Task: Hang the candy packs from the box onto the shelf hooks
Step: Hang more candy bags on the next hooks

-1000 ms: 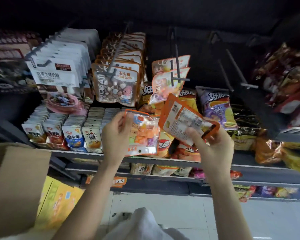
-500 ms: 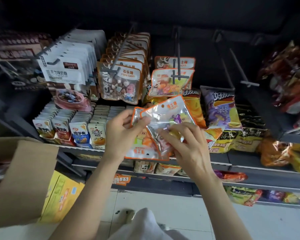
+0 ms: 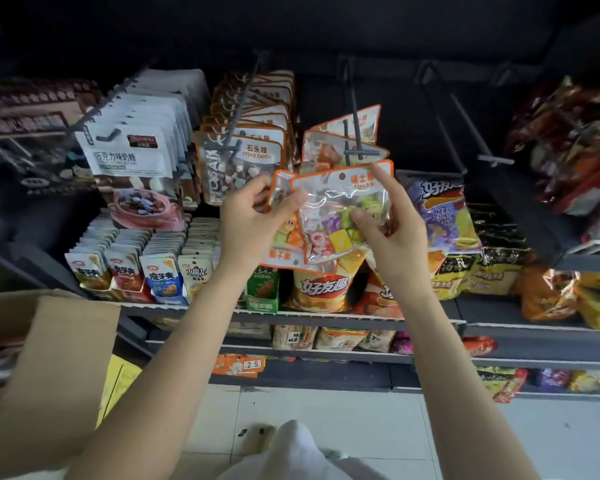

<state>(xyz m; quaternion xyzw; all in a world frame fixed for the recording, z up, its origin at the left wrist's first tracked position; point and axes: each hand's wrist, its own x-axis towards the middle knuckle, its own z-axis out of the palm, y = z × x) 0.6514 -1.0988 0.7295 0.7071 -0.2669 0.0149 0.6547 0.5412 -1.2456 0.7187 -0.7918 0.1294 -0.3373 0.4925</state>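
Note:
My right hand (image 3: pixel 392 226) holds an orange-edged clear candy pack (image 3: pixel 340 202) upright, thumb on its front and index finger raised along its right top corner. Its hang hole sits just below the tip of a dark shelf hook (image 3: pixel 355 147) that carries two like packs (image 3: pixel 329 150). My left hand (image 3: pixel 253 223) grips a second orange-edged candy pack (image 3: pixel 283 251), turned upside down and partly behind the first. The cardboard box (image 3: pixel 49 368) stands at the lower left; its inside is hidden.
Hooks to the left carry white chocolate-candy packs (image 3: pixel 132 154) and stone candy packs (image 3: pixel 243 157). Two bare hooks (image 3: pixel 465 133) stick out to the right. Chip bags (image 3: pixel 440 213) and small snack boxes (image 3: pixel 142 268) fill the shelf below. A white tiled floor (image 3: pixel 326 420) lies underneath.
My right hand turned its pack front-side out and lifted it up toward the hook tip. The left hand stayed close with its pack. The view moved nearer the shelf.

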